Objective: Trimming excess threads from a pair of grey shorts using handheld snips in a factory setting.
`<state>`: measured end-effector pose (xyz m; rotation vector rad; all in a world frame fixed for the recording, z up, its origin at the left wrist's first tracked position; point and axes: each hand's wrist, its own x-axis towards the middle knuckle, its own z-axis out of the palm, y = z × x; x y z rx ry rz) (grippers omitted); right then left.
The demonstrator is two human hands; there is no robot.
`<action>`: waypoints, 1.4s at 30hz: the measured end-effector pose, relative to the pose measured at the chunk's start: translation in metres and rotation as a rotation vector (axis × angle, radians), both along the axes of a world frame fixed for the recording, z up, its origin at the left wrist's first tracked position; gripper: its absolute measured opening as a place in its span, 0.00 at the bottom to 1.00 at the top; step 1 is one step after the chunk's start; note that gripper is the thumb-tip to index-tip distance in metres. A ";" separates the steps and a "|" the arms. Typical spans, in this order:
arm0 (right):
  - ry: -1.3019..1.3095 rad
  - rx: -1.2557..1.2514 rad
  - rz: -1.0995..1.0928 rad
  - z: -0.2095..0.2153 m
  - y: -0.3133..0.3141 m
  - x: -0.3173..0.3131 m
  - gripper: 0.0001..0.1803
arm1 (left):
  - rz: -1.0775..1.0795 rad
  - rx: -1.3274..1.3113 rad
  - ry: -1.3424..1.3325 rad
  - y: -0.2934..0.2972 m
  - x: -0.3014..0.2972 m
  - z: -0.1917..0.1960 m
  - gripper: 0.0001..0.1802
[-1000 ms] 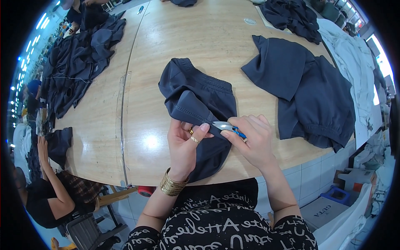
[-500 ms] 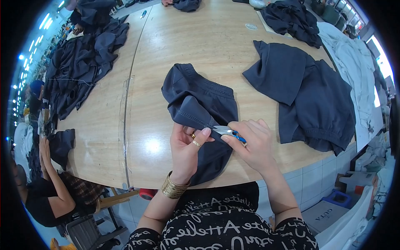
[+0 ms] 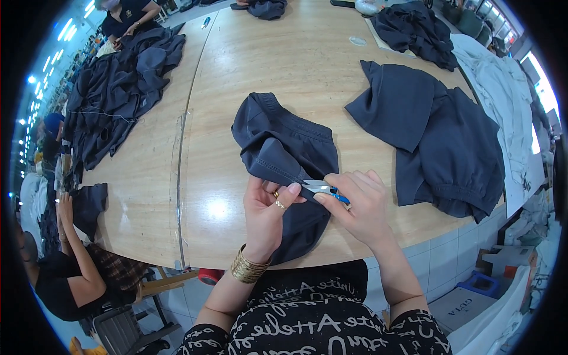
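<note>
Your left hand point(image 3: 269, 213) pinches a folded seam edge of the dark navy garment point(image 3: 290, 160), thumb on top and fingers closed underneath, so the cloth is clamped between them. That garment lies on the wooden table point(image 3: 248, 77) right in front of you, its elastic waistband turned away and its lower part hanging over the near table edge. Your right hand point(image 3: 358, 207) is closed around a small pair of thread snips point(image 3: 322, 188) with a blue handle; the metal blades point left and meet the seam just beside your left thumb. To your right a pile of dark garments point(image 3: 432, 136) lies spread flat, near but apart from the piece in hand. Far to your left a heap of dark cloth point(image 3: 118, 89) covers the neighbouring table, where another person point(image 3: 127, 12) works at the far end.
</note>
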<state>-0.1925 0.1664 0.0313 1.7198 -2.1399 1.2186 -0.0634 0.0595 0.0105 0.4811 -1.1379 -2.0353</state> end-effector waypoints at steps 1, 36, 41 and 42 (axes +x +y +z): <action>-0.004 0.003 -0.007 0.001 0.000 0.000 0.13 | -0.004 0.002 -0.002 0.000 0.000 0.001 0.20; -0.162 0.066 -0.020 -0.006 -0.010 0.005 0.15 | -0.010 0.032 -0.073 -0.007 0.004 -0.009 0.24; -0.537 0.182 -0.163 -0.028 -0.004 -0.007 0.15 | -0.080 0.006 -0.241 -0.017 0.037 -0.047 0.18; -0.527 0.165 -0.142 -0.033 -0.006 -0.009 0.15 | -0.121 0.029 -0.332 -0.020 0.048 -0.054 0.18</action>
